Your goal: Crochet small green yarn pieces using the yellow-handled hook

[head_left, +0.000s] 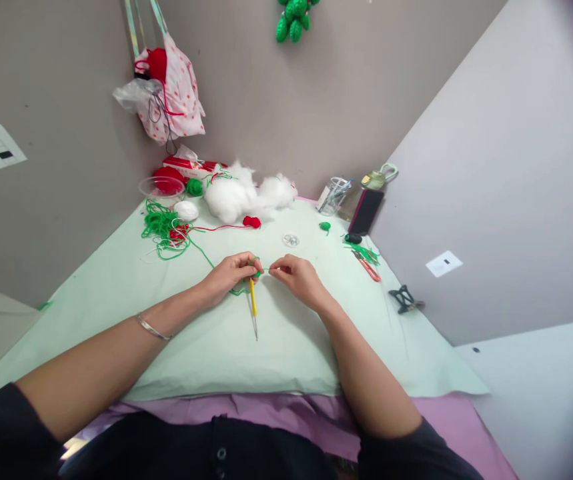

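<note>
Worn on the head, the camera faces forward and down over the nearby pale cloth (296,353).

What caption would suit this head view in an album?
Left hand and right hand hold green yarn between them, with a yellow-handled hook below and white fluff behind.

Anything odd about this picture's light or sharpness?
Head view: soft light, faint shadow on the pale green cloth beside the bare right forearm; head view: dark, blurred right edge; head view: small green yarn piece in the bare left hand, detail indistinct.
</note>
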Demonstrator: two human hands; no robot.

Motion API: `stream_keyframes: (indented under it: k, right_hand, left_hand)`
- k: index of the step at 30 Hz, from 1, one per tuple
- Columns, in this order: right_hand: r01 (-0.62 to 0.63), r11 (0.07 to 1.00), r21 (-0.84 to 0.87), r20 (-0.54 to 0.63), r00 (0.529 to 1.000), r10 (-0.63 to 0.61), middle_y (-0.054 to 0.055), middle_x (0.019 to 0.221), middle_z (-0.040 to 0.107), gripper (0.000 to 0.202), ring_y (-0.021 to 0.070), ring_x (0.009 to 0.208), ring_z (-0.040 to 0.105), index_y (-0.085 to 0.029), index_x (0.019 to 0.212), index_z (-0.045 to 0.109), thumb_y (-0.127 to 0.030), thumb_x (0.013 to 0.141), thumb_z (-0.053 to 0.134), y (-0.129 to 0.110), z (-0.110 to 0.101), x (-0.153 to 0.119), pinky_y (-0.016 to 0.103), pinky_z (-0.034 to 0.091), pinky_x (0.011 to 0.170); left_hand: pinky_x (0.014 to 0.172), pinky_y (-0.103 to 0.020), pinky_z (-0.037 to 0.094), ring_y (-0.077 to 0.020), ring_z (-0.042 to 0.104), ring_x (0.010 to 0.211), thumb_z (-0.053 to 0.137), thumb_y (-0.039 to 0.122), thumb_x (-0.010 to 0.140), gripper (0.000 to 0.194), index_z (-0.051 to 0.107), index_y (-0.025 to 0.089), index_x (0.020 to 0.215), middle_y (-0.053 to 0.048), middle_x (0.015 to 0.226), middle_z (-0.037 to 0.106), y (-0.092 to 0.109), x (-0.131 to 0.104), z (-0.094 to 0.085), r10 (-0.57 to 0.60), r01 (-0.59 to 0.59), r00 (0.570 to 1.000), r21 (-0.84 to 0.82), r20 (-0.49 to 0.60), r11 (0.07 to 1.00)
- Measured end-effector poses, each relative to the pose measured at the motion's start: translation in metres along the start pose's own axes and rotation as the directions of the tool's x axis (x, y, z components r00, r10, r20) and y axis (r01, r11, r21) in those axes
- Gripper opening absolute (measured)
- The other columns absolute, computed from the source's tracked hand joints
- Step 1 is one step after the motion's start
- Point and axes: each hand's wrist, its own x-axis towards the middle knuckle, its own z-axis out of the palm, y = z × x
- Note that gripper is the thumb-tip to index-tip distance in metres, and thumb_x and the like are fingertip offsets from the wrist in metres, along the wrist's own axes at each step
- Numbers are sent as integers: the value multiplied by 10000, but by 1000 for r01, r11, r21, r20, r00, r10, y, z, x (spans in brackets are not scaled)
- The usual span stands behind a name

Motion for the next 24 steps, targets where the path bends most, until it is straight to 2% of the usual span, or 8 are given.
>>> stream_keyframes:
  k: [7, 9, 12, 16, 20, 24]
  right_hand:
    - [30, 999, -24, 8, 1000, -30, -13, 673, 592, 243, 136, 626, 490, -189, 762, 668, -400, 882, 666, -3, 6, -1, 282, 366, 603]
    - [79, 996, -36, 21, 997, -78, -1, 737, 621, 209, 138, 666, 518, -187, 809, 683, -369, 904, 647, -6, 10, -3, 276, 392, 629]
    - [172, 982, -81, 77, 983, -166, 3, 816, 631, 112, 131, 711, 539, -201, 862, 726, -262, 908, 644, -9, 15, -7, 275, 416, 698]
    - [235, 962, -136, 150, 965, -215, -11, 829, 630, 119, 117, 698, 554, -229, 899, 756, -162, 888, 658, -7, 16, -9, 269, 418, 712]
    - [211, 960, -186, 84, 977, -198, -12, 780, 631, 53, 129, 691, 544, -207, 824, 717, -207, 876, 708, 0, 15, -5, 274, 408, 687]
    - [203, 955, -215, 33, 979, -201, 3, 802, 653, 72, 142, 720, 564, -204, 836, 699, -208, 901, 666, 2, 16, -3, 283, 421, 704]
  left_hand:
    - [594, -250, 380, -140, 588, 638, 782, 269, 692, 192, 755, 157, 845, -13, 697, 690, -3, 0, -1, -69, 69, 998, 26, -11, 997]
    - [596, -257, 385, -138, 579, 633, 799, 294, 704, 208, 771, 151, 852, -22, 704, 701, -2, -1, -1, -72, 72, 997, 18, -14, 997]
    - [681, -282, 455, -180, 646, 758, 808, 411, 734, 274, 755, 147, 782, -57, 766, 728, 0, -1, -2, -56, 56, 998, -27, -2, 998]
    - [763, -315, 497, -207, 680, 818, 860, 466, 678, 355, 722, 149, 759, -69, 810, 744, 0, 2, -3, -50, 48, 999, -78, -14, 996]
    - [760, -302, 501, -184, 697, 788, 898, 395, 622, 361, 643, 166, 733, -45, 812, 740, -3, 4, -3, -44, 38, 997, -101, -61, 994]
    - [657, -266, 468, -176, 705, 745, 879, 329, 638, 337, 610, 181, 778, -7, 744, 704, -4, 3, -1, -24, 16, 996, -94, -86, 995]
